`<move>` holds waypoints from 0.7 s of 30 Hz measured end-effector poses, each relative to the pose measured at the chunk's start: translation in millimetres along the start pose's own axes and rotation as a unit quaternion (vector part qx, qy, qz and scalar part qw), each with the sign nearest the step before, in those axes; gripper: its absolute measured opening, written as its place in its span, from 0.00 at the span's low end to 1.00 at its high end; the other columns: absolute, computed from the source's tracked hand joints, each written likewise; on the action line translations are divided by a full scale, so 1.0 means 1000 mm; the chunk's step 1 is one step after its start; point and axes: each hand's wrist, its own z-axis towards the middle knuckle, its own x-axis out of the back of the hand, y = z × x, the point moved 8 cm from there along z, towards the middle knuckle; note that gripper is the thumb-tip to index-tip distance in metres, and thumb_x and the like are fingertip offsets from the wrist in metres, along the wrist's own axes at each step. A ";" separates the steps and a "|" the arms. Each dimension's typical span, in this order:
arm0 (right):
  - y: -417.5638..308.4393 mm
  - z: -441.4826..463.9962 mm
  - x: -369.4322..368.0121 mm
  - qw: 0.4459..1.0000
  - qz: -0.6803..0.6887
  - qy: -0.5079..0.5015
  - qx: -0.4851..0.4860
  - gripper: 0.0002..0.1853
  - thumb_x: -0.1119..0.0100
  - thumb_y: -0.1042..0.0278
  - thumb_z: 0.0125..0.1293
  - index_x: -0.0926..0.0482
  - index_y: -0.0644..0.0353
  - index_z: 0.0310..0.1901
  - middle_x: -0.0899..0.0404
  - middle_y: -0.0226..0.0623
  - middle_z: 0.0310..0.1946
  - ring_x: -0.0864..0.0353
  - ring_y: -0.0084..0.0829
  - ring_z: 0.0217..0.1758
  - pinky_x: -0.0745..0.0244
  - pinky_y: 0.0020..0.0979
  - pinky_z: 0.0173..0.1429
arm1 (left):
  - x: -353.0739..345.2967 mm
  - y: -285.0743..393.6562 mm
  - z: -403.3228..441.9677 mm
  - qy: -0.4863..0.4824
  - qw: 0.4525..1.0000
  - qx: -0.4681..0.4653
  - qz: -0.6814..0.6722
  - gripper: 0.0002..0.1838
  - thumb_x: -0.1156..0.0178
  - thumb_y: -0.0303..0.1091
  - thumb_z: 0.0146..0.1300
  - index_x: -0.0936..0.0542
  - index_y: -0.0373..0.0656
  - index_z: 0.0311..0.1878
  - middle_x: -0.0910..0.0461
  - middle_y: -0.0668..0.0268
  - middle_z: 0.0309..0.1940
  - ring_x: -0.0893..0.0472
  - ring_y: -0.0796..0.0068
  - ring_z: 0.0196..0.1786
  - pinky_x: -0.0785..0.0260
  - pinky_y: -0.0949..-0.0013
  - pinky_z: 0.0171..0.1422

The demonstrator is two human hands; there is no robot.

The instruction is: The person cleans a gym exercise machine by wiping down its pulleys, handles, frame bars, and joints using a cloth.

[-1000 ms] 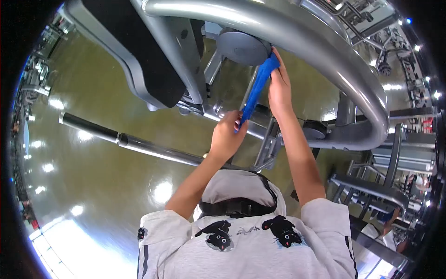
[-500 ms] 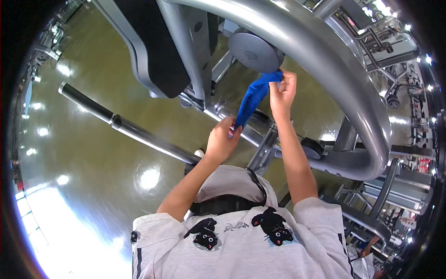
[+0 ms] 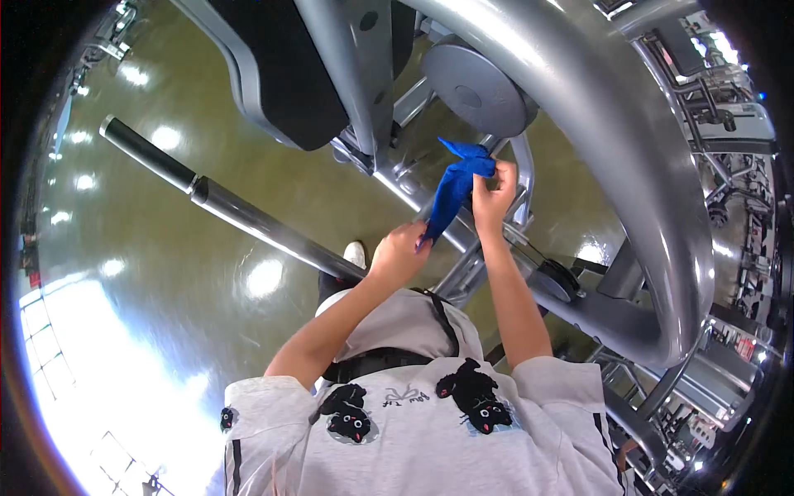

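Note:
A blue cloth [image 3: 451, 192] is stretched slantwise between my two hands, in front of the gym machine. My left hand [image 3: 400, 250] is closed on its lower end. Higher up and to the right, my right hand [image 3: 495, 194] pinches the upper part, and a loose corner sticks out to the upper left. Just above the cloth is a round grey disc [image 3: 475, 93] on the machine; a gap shows between the two.
A thick curved grey tube [image 3: 595, 107] arches over the right side. A black pad [image 3: 277, 70] stands at upper left, and a bar with a dark grip [image 3: 153, 155] reaches out left. A black pulley [image 3: 558, 279] sits low on the frame. Other machines line the right.
The cloth has come down away from the disc, and my right hand has lowered with it. A corner of the cloth now sticks out. The view has shifted, and a white shoe shows more.

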 end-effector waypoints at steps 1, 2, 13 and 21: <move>0.005 -0.005 0.001 0.999 -0.045 0.001 -0.004 0.10 0.35 0.72 0.56 0.25 0.62 0.38 0.28 0.33 0.34 0.32 0.25 0.35 0.35 0.27 0.44 | -0.006 -0.005 -0.001 -0.011 1.000 0.009 0.012 0.08 0.41 0.33 0.57 0.25 0.40 0.37 0.23 0.57 0.30 0.21 0.59 0.32 0.29 0.60 0.37; 0.009 -0.010 0.002 0.996 -0.090 0.003 -0.007 0.10 0.35 0.71 0.56 0.26 0.61 0.37 0.28 0.34 0.34 0.32 0.26 0.35 0.36 0.27 0.44 | -0.012 -0.011 -0.002 -0.012 1.000 0.011 0.013 0.08 0.41 0.33 0.57 0.25 0.40 0.37 0.23 0.57 0.30 0.21 0.59 0.32 0.29 0.60 0.37; 0.044 -0.039 0.005 0.983 -0.176 -0.011 -0.051 0.11 0.38 0.76 0.51 0.28 0.61 0.36 0.24 0.42 0.35 0.27 0.45 0.41 0.32 0.40 0.46 | -0.042 -0.041 0.006 -0.058 0.996 0.046 0.046 0.11 0.42 0.38 0.57 0.26 0.41 0.37 0.22 0.54 0.31 0.21 0.50 0.37 0.30 0.53 0.42; 0.093 -0.087 0.017 0.957 -0.260 -0.107 -0.067 0.16 0.36 0.75 0.43 0.26 0.61 0.37 0.25 0.45 0.36 0.25 0.47 0.42 0.30 0.40 0.49 | -0.066 -0.070 -0.010 -0.128 0.985 0.050 0.102 0.12 0.43 0.38 0.56 0.24 0.42 0.39 0.22 0.53 0.37 0.22 0.50 0.42 0.30 0.52 0.46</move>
